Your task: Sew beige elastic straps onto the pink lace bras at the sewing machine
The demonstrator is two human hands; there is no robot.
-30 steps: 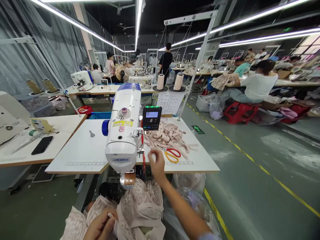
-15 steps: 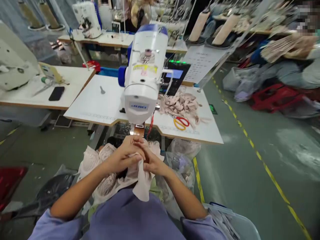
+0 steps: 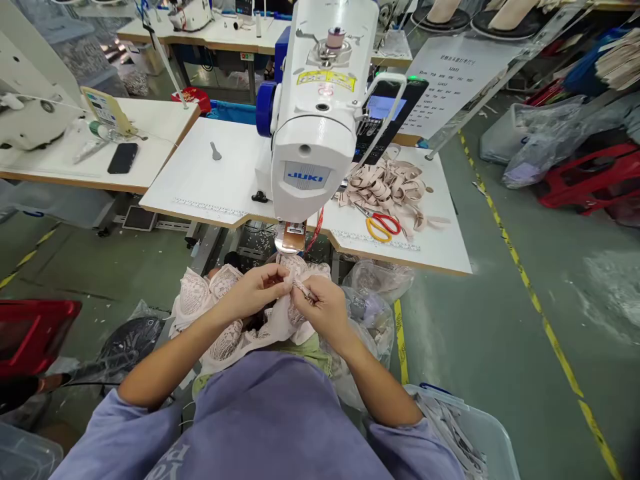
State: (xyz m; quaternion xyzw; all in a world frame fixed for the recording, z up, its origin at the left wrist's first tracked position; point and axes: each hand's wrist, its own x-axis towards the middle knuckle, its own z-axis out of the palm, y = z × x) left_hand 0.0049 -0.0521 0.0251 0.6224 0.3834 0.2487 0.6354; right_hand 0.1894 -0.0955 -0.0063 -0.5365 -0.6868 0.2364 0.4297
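Pale pink lace bras [image 3: 193,293] lie bunched over my lap, below the head of a white sewing machine [image 3: 313,143]. My left hand [image 3: 263,288] pinches the edge of one lace bra [image 3: 296,310] between thumb and fingers. Close beside it, my right hand [image 3: 325,308] is closed around another part of the same edge, with a bit of cloth showing at its thumb. Both hands are just in front of the machine's arm end [image 3: 290,239]. Which strip or seam lies inside the right fist is hidden.
On the white machine table [image 3: 210,180] are a heap of beige straps [image 3: 387,187] and red-and-yellow scissors [image 3: 383,225]. Plastic bags [image 3: 373,320] stand below its edge. A clear bin [image 3: 487,433] sits by my right elbow, a red stool [image 3: 37,330] to the left.
My hands were overlapped on the cloth; now they are drawn apart, each gripping the bra's edge. The flap that hung down is gathered up. The view has shifted.
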